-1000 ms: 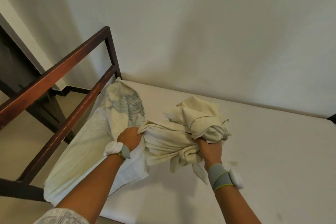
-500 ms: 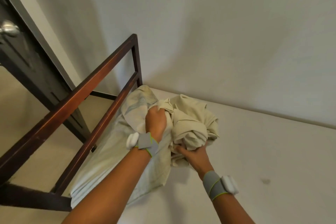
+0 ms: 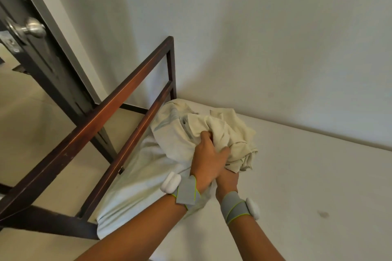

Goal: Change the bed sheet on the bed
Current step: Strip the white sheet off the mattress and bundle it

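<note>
My left hand (image 3: 209, 158) and right hand (image 3: 227, 180) both clutch the bunched sheet (image 3: 231, 133) at the frame's centre. It rests against the pillow (image 3: 146, 167) on the mattress (image 3: 307, 176), beside the wooden rail (image 3: 118, 99).

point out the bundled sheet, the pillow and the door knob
bundled sheet (image 3: 231, 131), head view, on its creased top.
pillow (image 3: 135, 186), head view, on its flat middle.
door knob (image 3: 35, 27), head view, on the round metal ball.
</note>
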